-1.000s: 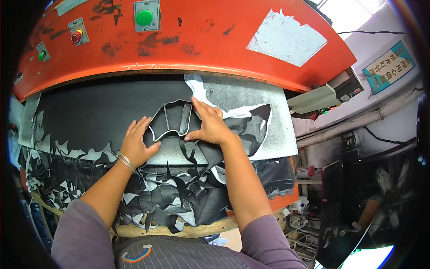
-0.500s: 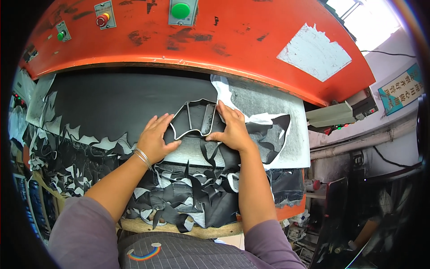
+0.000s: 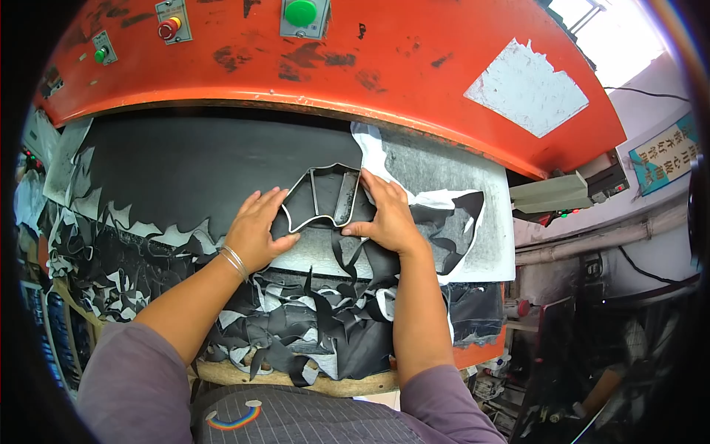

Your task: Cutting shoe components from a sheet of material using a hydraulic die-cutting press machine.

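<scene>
A metal-edged cutting die (image 3: 345, 197) with crossbars stands on the right edge of a black sheet of leather-like material (image 3: 177, 170). My left hand (image 3: 255, 228) steadies its left side, fingertips on the outer wall and thumb by the near edge. On the other side my right hand (image 3: 390, 218) grips the die, with its fingers along the right wall and its thumb at the near corner. The sheet's near edge is scalloped from cut-outs. A grey-white board (image 3: 436, 166) lies beneath, and a cut remnant (image 3: 462, 214) with a white edge lies right of my right hand.
Close above the far side hangs an orange machine beam (image 3: 414, 81) with a green button (image 3: 300, 13) and a red knob (image 3: 169, 28). Black and white scraps (image 3: 296, 314) heap along the near side, above a wooden rail (image 3: 347, 385). A metal bracket (image 3: 551, 191) juts out at the right.
The view has shifted slightly. Both hands keep their hold on the die, which stays in about the same place on the sheet.
</scene>
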The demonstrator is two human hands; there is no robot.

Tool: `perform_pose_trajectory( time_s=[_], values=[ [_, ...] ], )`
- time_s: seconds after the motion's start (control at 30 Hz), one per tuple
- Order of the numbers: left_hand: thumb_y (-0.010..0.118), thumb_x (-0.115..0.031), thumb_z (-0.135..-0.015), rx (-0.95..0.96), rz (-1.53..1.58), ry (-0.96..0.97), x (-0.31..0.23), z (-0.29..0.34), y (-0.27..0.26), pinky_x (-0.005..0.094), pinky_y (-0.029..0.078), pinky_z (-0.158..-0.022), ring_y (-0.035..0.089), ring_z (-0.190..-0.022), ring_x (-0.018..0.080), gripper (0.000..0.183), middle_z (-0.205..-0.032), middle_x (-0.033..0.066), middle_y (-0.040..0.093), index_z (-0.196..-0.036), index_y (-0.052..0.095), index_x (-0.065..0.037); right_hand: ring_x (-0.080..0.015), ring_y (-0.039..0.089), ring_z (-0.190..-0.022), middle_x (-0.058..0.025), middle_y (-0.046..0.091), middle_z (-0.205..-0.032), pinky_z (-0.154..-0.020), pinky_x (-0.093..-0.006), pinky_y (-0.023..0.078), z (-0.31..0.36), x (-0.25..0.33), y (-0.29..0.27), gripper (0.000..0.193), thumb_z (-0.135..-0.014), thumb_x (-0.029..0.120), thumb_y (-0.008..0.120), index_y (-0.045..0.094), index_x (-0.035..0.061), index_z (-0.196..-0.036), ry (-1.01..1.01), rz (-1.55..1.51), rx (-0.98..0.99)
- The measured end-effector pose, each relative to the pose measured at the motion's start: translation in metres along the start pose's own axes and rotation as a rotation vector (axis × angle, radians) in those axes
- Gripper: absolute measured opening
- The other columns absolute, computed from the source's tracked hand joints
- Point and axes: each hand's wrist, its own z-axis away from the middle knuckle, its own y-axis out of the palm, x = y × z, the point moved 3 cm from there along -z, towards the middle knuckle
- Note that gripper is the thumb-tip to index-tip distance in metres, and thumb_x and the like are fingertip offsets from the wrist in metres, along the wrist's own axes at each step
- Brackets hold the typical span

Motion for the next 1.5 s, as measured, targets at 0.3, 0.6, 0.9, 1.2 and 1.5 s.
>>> perform_pose_trajectory(
  time_s=[0.3, 0.6, 0.9, 1.2, 1.5],
  values=[
    [0.076, -0.032, -0.069, 0.028, -0.031, -0.07, -0.006, -0.007, -0.003, 0.0415, 0.028, -0.112, 0.048, -0.124, 0.0332, 0.075, -0.133, 0.0204, 0.051, -0.132, 0.047, -0.002, -0.0299, 0.039, -0.131, -0.0186, 0.046, -0.138, -0.114, -0.0447, 0.019, -0.004, -0.003, -0.007, 0.104, -0.056, 0.04, 0.085, 0.037, 0.0016, -0.14, 0.014, -0.058, 0.015],
    [0.076, -0.032, -0.07, 0.061, -0.042, -0.094, -0.019, -0.013, -0.007, 0.0424, 0.027, -0.112, 0.047, -0.125, 0.0352, 0.077, -0.134, 0.0216, 0.05, -0.134, 0.045, -0.002, -0.028, 0.037, -0.134, -0.0204, 0.047, -0.137, -0.113, -0.0444, 0.02, -0.002, -0.007, -0.015, 0.103, -0.06, 0.042, 0.082, 0.035, -0.0004, -0.14, -0.022, -0.035, 0.012],
    [0.056, -0.046, -0.086, 0.371, -0.333, -0.069, -0.04, 0.079, -0.025, 0.051, 0.015, -0.114, 0.023, -0.14, 0.037, 0.074, -0.149, 0.0213, 0.03, -0.141, 0.036, -0.001, -0.0296, 0.036, -0.134, -0.0207, 0.044, -0.139, -0.114, -0.0437, 0.02, 0.004, -0.003, -0.02, 0.106, -0.059, 0.04, 0.083, 0.032, 0.0007, -0.143, -0.002, -0.02, 0.052],
    [0.043, -0.054, -0.092, 0.52, -0.224, -0.063, -0.044, 0.17, -0.044, 0.0497, 0.015, -0.114, 0.018, -0.142, 0.0347, 0.074, -0.153, 0.0202, 0.022, -0.145, 0.031, -0.004, -0.0316, 0.037, -0.134, -0.0182, 0.045, -0.139, -0.112, -0.0457, 0.021, 0.014, 0.02, -0.01, 0.109, -0.056, 0.041, 0.085, 0.032, -0.0012, -0.142, -0.01, 0.044, 0.044],
    [0.044, -0.06, -0.089, 0.905, -0.107, -0.251, -0.057, 0.198, -0.071, 0.0688, 0.014, -0.106, 0.013, -0.143, 0.0399, 0.077, -0.154, 0.0199, 0.018, -0.147, 0.029, -0.013, -0.0343, 0.034, -0.135, -0.0196, 0.041, -0.143, -0.112, -0.0459, 0.022, 0.089, 0.027, -0.017, 0.087, -0.074, 0.041, 0.075, 0.037, 0.0002, -0.14, 0.039, 0.298, 0.118]
  ],
)
